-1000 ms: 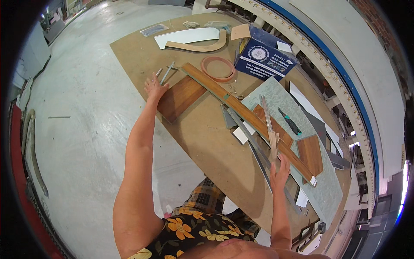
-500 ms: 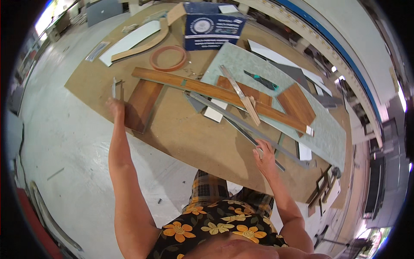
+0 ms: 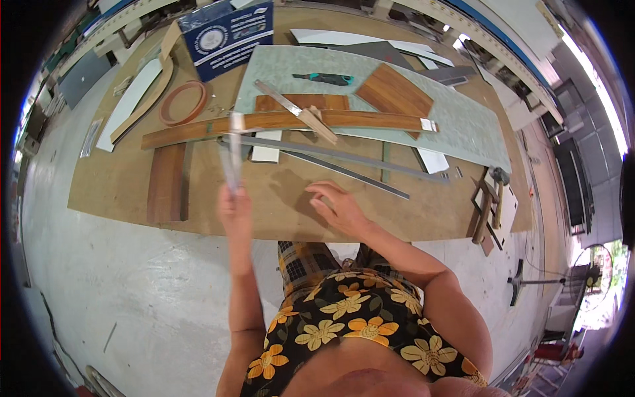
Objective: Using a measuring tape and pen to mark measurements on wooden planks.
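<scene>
A blurred silvery tool (image 3: 233,155) is held over the counter (image 3: 423,221) by the left grip (image 3: 235,204), closed around its lower end. The right grip (image 3: 336,206) is seen half open, fingers curled, nothing held, near a dark strip (image 3: 357,179).

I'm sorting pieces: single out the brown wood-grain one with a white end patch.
The long brown wood-grain strip; its right end bears a white patch. The shorter brown left board, angular right piece and partly covered middle piece show none.

A pale floor (image 3: 159,298) (faintly marked) underlies the brown table (image 3: 109,188); white light (image 3: 610,294) glares behind a fan (image 3: 591,272).
</scene>
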`<state>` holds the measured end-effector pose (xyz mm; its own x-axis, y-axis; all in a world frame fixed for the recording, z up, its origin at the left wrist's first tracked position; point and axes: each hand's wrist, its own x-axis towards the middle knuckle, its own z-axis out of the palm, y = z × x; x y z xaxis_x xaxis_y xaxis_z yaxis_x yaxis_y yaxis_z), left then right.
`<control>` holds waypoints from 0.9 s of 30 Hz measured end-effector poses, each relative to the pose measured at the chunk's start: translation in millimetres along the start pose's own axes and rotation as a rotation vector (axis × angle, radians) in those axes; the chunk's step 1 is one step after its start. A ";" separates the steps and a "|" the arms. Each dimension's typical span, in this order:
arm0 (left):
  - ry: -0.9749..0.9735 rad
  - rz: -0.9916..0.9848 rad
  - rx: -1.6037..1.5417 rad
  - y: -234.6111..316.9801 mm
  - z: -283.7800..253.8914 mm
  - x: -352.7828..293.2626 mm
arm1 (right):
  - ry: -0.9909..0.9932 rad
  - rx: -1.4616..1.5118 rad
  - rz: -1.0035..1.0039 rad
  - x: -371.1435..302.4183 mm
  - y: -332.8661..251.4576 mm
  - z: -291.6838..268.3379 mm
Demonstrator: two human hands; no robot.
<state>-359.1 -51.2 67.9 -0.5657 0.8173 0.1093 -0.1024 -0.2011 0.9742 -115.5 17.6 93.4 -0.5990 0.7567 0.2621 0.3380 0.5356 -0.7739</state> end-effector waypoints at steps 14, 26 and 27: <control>-0.404 0.426 0.628 -25.5 149.1 -120.2 | 0.285 0.572 0.454 -66.3 24.6 2.9; -0.520 0.295 0.441 -45.4 175.2 -90.8 | 0.664 0.702 0.528 -130.3 110.0 -45.7; -0.495 0.295 0.458 -56.8 171.4 -75.2 | 0.747 0.847 0.539 -131.7 104.0 -53.8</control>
<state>-170.5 -8.6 38.2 -0.0706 0.9338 0.3508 0.4103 -0.2934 0.8635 37.7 -6.2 9.5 0.1219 0.9804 -0.1548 -0.3271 -0.1076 -0.9388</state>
